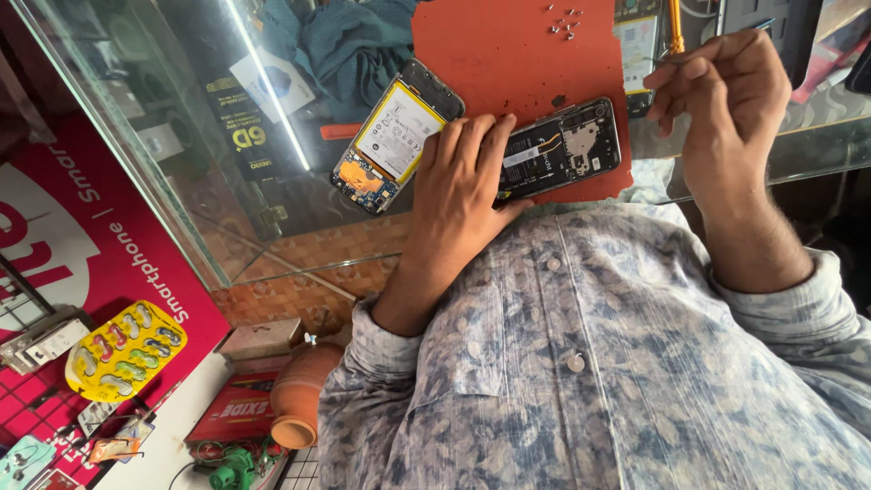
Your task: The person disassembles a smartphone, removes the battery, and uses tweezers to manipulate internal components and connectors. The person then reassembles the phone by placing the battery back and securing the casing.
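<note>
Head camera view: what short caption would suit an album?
Left hand steadies an opened phone on a red mat; right hand holds a thin tool.

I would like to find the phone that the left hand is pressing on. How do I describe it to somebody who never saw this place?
Start at the orange-red mat on the glass counter. The opened phone lies at the mat's near edge, partly under the left hand. Unlike the other opened phone, which has a white battery and lies mostly off the mat, this one shows a black battery and a grey metal plate.

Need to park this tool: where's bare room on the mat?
Bare mat between the screws and the phone under the left hand. Crowded at the near edge, where both phones lie, and around the right hand.
</note>
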